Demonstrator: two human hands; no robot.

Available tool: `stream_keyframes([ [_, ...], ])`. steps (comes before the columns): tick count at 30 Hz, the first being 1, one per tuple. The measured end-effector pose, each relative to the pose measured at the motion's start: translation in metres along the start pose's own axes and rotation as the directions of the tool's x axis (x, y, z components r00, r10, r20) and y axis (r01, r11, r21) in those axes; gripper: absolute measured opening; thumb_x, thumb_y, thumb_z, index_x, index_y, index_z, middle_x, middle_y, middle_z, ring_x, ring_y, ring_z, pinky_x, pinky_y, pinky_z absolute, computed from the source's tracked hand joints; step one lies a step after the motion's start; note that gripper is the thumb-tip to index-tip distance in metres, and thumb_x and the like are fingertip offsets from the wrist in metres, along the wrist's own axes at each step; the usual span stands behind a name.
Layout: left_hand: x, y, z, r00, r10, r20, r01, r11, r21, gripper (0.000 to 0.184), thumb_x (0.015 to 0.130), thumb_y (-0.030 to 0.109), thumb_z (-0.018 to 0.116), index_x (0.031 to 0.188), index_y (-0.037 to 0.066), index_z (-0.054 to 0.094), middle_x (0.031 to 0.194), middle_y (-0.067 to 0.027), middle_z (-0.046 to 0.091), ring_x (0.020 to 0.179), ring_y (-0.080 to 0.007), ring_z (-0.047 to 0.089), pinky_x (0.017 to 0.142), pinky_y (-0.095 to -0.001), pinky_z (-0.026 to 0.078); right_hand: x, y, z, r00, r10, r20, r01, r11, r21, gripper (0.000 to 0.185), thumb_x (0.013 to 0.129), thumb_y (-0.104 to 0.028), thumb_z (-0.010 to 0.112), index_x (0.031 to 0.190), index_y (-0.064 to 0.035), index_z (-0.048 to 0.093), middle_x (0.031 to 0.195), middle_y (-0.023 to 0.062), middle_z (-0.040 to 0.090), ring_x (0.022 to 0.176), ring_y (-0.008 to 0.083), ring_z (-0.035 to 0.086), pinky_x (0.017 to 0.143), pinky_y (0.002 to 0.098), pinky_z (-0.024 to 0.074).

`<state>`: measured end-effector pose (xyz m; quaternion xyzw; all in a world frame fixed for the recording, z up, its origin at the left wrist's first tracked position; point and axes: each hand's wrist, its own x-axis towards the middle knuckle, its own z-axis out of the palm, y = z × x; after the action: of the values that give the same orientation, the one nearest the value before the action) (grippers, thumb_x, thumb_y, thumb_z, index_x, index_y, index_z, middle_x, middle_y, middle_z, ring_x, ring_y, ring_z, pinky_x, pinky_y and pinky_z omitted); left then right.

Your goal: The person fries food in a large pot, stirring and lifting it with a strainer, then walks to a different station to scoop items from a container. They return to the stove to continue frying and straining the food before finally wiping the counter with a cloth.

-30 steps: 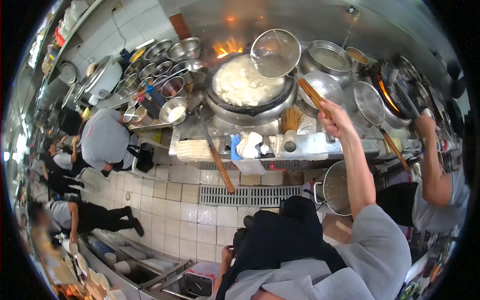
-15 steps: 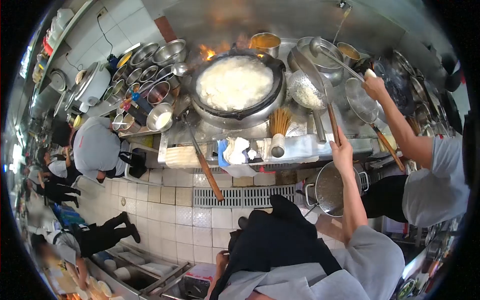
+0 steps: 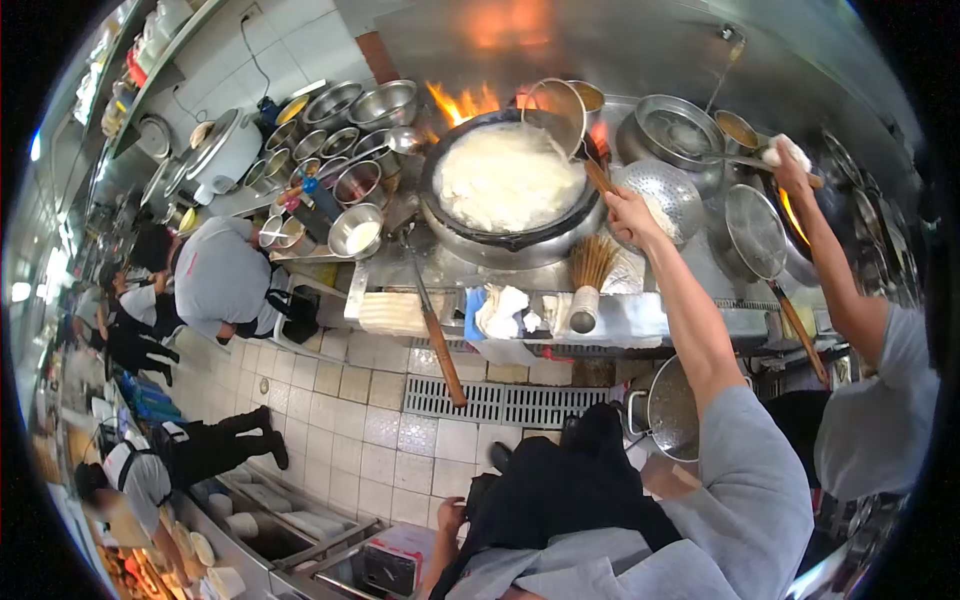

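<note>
My right hand (image 3: pixel 632 217) is wrapped round the wooden handle of a wire mesh strainer (image 3: pixel 556 112). The strainer's round head is tilted over the right rear edge of a large wok (image 3: pixel 505 180), which holds pale, foaming food. Flames rise behind the wok. My left hand (image 3: pixel 452 514) hangs low beside my dark apron, its fingers curled; what it may hold is hidden. A perforated ladle (image 3: pixel 660 198) with white bits in it lies right of my right hand. A bamboo brush (image 3: pixel 593 262) stands at the counter's front edge.
At right, a co-worker's hand (image 3: pixel 792 168) holds a white cloth and a handle. Metal bowls (image 3: pixel 383 104) crowd the left. A long wooden-handled tool (image 3: pixel 436 335) juts past the counter edge. A large pot (image 3: pixel 682 408) is below right. Other people are at far left.
My right hand has moved from the counter's front up toward the wok, and the strainer is now over the wok's rear edge. The co-worker's ladle has swung lower, over the right pot.
</note>
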<state>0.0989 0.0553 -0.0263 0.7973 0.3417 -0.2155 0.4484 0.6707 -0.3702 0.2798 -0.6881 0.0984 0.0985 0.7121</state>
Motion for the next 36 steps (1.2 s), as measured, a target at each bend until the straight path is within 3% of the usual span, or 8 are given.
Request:
stream_keyframes([
  [2,-0.008,-0.031,0.009,0.999,0.019,-0.029,-0.017,0.996,0.084,0.032,0.068,0.012,0.063,0.098,0.001,0.063,0.074,-0.0186,0.064,0.062,-0.0214,0.063,0.057,-0.0328,0.05,0.006,0.002,0.003,0.99,0.096,0.101,-0.118,0.963,0.241,0.033,0.09,-0.022,0.048,0.122,-0.0159,0.041,0.061,0.0009,0.042,0.037,0.0037,0.027,0.031,0.0179,0.0179],
  [12,-0.026,-0.071,0.027,0.993,-0.108,0.048,0.102,0.988,0.113,0.032,0.068,0.009,0.061,0.098,0.001,0.062,0.073,-0.0175,0.064,0.06,-0.0216,0.063,0.055,-0.0323,0.049,-0.085,0.01,-0.051,0.981,0.153,0.117,-0.192,0.765,0.615,0.033,0.092,-0.024,0.045,0.123,-0.0189,0.036,0.066,0.0019,0.044,0.038,0.0026,0.025,0.027,0.0171,0.0167],
  [15,-0.012,-0.046,0.012,0.995,-0.067,0.076,0.057,0.99,0.127,0.032,0.068,0.007,0.059,0.099,0.0,0.062,0.072,-0.0166,0.064,0.06,-0.0213,0.063,0.053,-0.0318,0.049,-0.153,0.002,-0.067,0.998,0.036,-0.05,-0.009,0.89,0.456,0.042,0.09,-0.02,0.048,0.129,-0.016,0.035,0.067,0.0022,0.045,0.039,0.0029,0.03,0.029,0.017,0.0196],
  [18,-0.007,0.026,-0.021,0.994,-0.022,0.11,0.012,0.995,0.097,0.032,0.068,0.005,0.057,0.099,0.0,0.061,0.071,-0.0156,0.064,0.059,-0.021,0.063,0.05,-0.0313,0.049,-0.197,0.02,-0.079,0.942,-0.173,-0.288,0.185,0.983,0.013,0.048,0.086,-0.013,0.053,0.132,-0.0121,0.038,0.07,0.0042,0.051,0.046,0.0048,0.041,0.038,0.0182,0.0313],
  [21,0.007,0.066,-0.037,0.991,-0.019,0.129,0.016,1.0,0.023,0.033,0.068,0.002,0.054,0.1,0.0,0.06,0.069,-0.0147,0.063,0.058,-0.0205,0.062,0.047,-0.0304,0.049,-0.188,0.089,-0.107,0.685,-0.641,-0.346,0.27,0.664,-0.697,0.052,0.08,-0.005,0.058,0.129,-0.0039,0.041,0.085,0.0092,0.062,0.068,0.0125,0.052,0.064,0.0257,0.0429],
  [23,0.026,0.07,-0.038,0.991,-0.042,0.13,0.045,0.999,-0.027,0.033,0.067,-0.001,0.051,0.1,-0.001,0.06,0.066,-0.0142,0.062,0.057,-0.0199,0.062,0.044,-0.0292,0.049,-0.2,0.084,-0.1,0.832,-0.339,-0.439,0.002,0.793,-0.609,0.052,0.08,-0.005,0.057,0.129,-0.0036,0.04,0.1,0.015,0.062,0.078,0.0178,0.056,0.073,0.028,0.0434],
  [29,0.041,0.057,-0.038,0.992,-0.043,0.115,0.05,0.997,-0.057,0.032,0.069,-0.002,0.05,0.099,-0.001,0.058,0.065,-0.0172,0.062,0.054,-0.021,0.061,0.045,-0.0305,0.05,-0.236,0.058,-0.055,0.778,-0.542,-0.317,0.211,0.701,-0.681,0.055,0.08,-0.003,0.054,0.131,-0.004,0.036,0.106,0.0215,0.058,0.094,0.0214,0.058,0.082,0.0254,0.0403],
  [36,-0.006,0.021,-0.032,0.99,-0.042,0.136,0.032,0.996,0.078,0.028,0.071,0.001,0.056,0.098,0.002,0.061,0.066,-0.0101,0.062,0.056,-0.0172,0.059,0.046,-0.0278,0.047,-0.246,0.008,0.008,0.949,-0.313,-0.025,0.272,0.86,-0.431,0.052,0.081,-0.001,0.05,0.131,-0.0013,0.036,0.127,0.0184,0.046,0.115,0.0243,0.047,0.095,0.0286,0.0332],
])
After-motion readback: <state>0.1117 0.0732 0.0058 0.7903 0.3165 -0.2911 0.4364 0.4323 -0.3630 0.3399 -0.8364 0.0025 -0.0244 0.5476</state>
